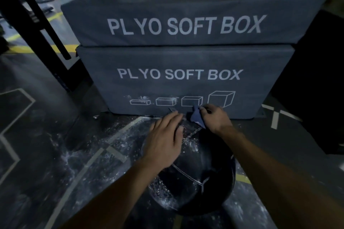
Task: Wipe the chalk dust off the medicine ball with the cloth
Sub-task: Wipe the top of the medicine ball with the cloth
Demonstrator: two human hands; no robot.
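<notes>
most of the wipe is left: medicine ball [195, 176] on the floor [55, 135] shows white chalk specks on its left and lower faces.
left hand [163, 141] lies flat on the ball's top with fingers straight, holding nothing. right hand [216, 117] pinches the dark blue cloth [195, 117] at the ball's far edge, just in front of the lower plyo soft box [186, 80]. cloth hangs bunched; contact with the ball looks slight, can't tell for sure.

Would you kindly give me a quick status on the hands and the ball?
Left hand flat on medicine ball. Right hand gripping cloth at ball's far edge. Chalk dust still on ball. Nothing in the way.
</notes>
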